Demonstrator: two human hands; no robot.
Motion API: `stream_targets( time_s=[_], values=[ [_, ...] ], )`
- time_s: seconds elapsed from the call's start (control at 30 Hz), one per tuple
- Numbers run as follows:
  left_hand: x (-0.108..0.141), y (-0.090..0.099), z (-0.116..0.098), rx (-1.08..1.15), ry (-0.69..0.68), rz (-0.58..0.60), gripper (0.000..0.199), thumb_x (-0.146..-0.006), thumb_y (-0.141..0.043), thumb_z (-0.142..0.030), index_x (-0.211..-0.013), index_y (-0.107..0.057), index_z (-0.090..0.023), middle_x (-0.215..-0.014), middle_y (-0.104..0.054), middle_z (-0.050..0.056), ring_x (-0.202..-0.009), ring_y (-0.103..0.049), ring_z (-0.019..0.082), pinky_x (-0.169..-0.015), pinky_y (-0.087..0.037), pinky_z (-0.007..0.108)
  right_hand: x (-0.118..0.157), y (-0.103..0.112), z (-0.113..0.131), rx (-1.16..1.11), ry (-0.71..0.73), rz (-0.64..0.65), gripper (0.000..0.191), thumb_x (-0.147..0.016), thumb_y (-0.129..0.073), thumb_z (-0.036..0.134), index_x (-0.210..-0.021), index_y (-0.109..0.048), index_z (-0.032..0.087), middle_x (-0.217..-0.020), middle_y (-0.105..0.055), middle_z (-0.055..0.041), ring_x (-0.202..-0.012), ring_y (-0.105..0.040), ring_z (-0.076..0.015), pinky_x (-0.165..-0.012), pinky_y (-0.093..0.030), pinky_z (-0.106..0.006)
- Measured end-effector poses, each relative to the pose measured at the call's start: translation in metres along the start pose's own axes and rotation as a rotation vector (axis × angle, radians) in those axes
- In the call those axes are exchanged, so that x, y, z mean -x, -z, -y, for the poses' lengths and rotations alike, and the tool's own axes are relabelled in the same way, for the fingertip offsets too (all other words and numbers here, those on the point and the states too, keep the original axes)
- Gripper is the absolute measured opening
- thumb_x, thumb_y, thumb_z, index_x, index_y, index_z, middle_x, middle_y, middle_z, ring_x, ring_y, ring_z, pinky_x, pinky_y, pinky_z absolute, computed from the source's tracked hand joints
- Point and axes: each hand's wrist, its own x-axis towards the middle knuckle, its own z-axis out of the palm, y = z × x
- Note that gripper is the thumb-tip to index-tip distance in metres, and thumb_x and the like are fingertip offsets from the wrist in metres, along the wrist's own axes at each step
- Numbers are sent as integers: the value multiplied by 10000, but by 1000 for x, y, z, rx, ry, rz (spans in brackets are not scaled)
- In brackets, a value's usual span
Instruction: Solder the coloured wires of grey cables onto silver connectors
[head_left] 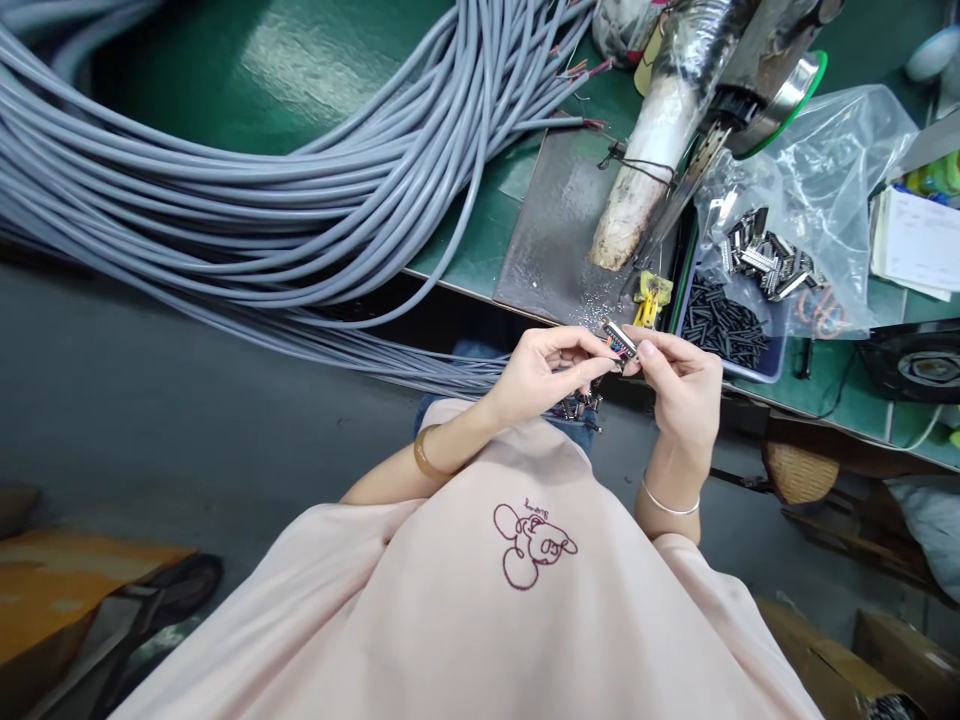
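Note:
Just off the table's front edge, a small metal multi-pin connector [620,339] is held between my two hands. Thin coloured wires [616,347] run along its near side. My left hand [544,370] pinches at the wires on the connector's left, its fingertips close together. My right hand [679,385] grips the connector's right end between thumb and fingers. Below the hands, over my lap, hang several more connectors [579,405] on the ends of grey cables. A small yellow clamp-like holder [651,298] stands just beyond the connector.
Thick loops of grey cable [375,200] cover the table's left. A white-wrapped tube [637,180] hangs over a dark metal plate [555,230], beside a solder spool [787,110]. Rightward stand a bin [776,365] of black sleeves, a plastic bag [840,200] with metal connectors, and a black fan [919,362].

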Motion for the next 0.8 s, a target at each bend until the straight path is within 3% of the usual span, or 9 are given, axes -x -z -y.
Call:
stream_targets(
  time_s=[0.2, 0.57, 0.8],
  values=[
    [-1, 3, 9, 29, 13, -69, 209, -848, -760, -304, -931, -659, -141, -721, -680, -6, -515, -646, 63, -480, -513, 138, 8, -11, 2, 91, 112, -169, 168, -863, -740, 317, -1019, -788, 276, -916, -794, -4, -680, -727, -116, -664, -631, -247],
    [-4, 3, 10, 57, -31, -28, 158, -859, -746, -271, -840, -663, -137, -672, -629, -22, -474, -576, 34, -453, -462, 133, 9, -13, -1, 113, 146, -199, 155, -866, -736, 289, -1011, -787, 268, -921, -802, -3, -689, -746, -121, -671, -644, -243],
    [-6, 0, 8, -35, -114, -95, 159, -809, -769, -239, -747, -663, -137, -735, -651, -2, -553, -560, 36, -518, -470, 146, 10, -14, -4, 241, 173, -190, 181, -890, -706, 330, -1038, -780, 257, -910, -793, -19, -690, -733, -143, -642, -619, -282]
  ],
)
